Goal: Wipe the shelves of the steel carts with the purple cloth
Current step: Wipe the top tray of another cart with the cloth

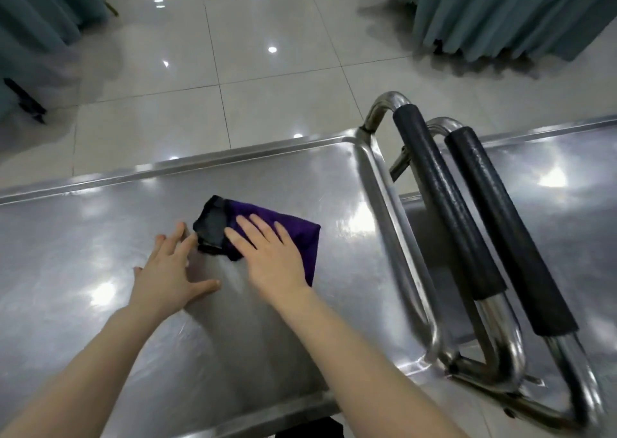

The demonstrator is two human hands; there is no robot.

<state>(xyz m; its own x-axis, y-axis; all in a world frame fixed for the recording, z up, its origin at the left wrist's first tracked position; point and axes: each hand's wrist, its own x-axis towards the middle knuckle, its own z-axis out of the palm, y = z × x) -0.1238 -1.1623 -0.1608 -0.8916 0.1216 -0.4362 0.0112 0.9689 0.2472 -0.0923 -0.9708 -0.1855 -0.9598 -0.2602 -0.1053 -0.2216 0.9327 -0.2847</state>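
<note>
We look down on a pale, glossy tiled floor (267, 87), with grey-green curtains (500, 14) hanging at the far right and far left. Across the lower half runs the top shelf (100, 237) of a steel cart, and a second cart (567, 204) stands against its right end. Between the two rise their bent steel handles, each with a black padded grip (444, 204). The purple cloth (293, 230) lies folded near the middle of the near cart's shelf, with a black part at its left end. Our right hand (270, 257) rests flat on the cloth, fingers straight and slightly apart. Our left hand (170, 270) lies flat on the bare steel just left of it, fingers spread wide. The fingertips come close to the cloth's black end, and we cannot tell whether they touch it.
</note>
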